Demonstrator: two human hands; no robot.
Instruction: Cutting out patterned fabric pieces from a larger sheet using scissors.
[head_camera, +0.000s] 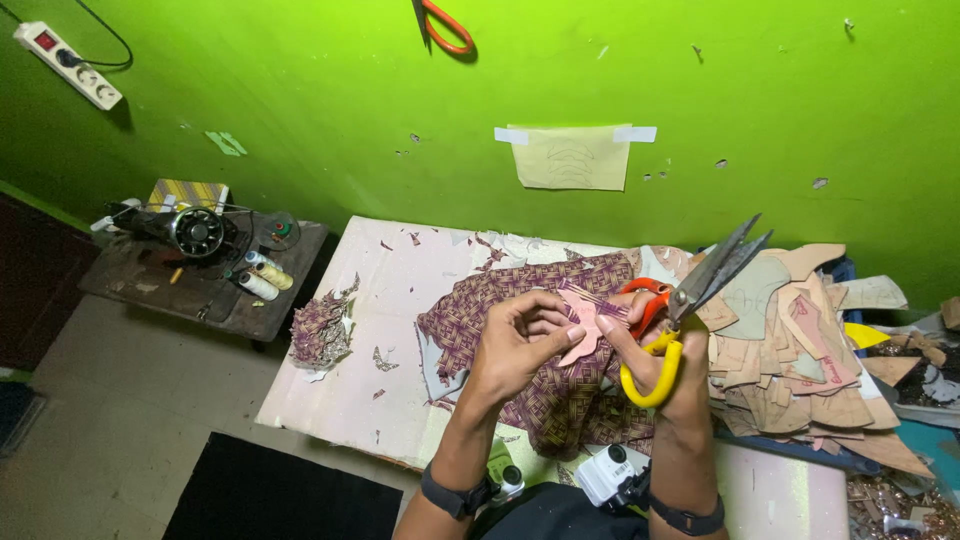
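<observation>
Left hand (520, 345) pinches pink cutout (583, 325); right hand (655, 365) grips scissors (700, 285).

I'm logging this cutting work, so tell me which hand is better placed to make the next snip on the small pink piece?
Probably the right hand: it already grips the scissors by the yellow and orange handles. The left hand pinches the pink piece, steadying it.

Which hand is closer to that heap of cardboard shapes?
Right. The right hand, holding the scissors, sits just beside the cardboard heap; the left hand is farther off, over the patterned cloth.

Taped cream paper sheet (571, 157) (green wall, centre)
</observation>
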